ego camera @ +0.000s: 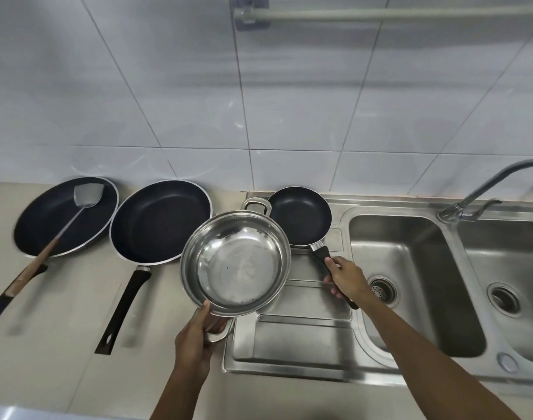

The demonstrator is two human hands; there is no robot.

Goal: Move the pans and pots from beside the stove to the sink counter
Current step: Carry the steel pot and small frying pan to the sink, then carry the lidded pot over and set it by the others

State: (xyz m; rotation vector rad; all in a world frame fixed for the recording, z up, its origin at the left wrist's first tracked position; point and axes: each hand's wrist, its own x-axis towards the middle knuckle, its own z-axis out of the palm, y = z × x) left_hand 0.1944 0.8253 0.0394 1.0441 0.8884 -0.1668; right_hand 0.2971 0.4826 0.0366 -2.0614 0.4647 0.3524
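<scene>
My left hand (194, 341) grips the near loop handle of a shiny steel pot (235, 263), held over the left edge of the steel drainboard (304, 338). My right hand (345, 278) is closed around the black handle of a small dark frying pan (300, 219) that sits at the back of the drainboard. On the beige counter to the left lie a medium dark frying pan (159, 221) with a black handle and a large dark pan (65, 215) holding a metal spatula (86, 194) with a wooden handle.
A double steel sink has its left basin (411, 268) and right basin (508, 283) to the right of the drainboard, with a tap (483, 192) between them. White tiled wall behind, a rail (380, 13) mounted high.
</scene>
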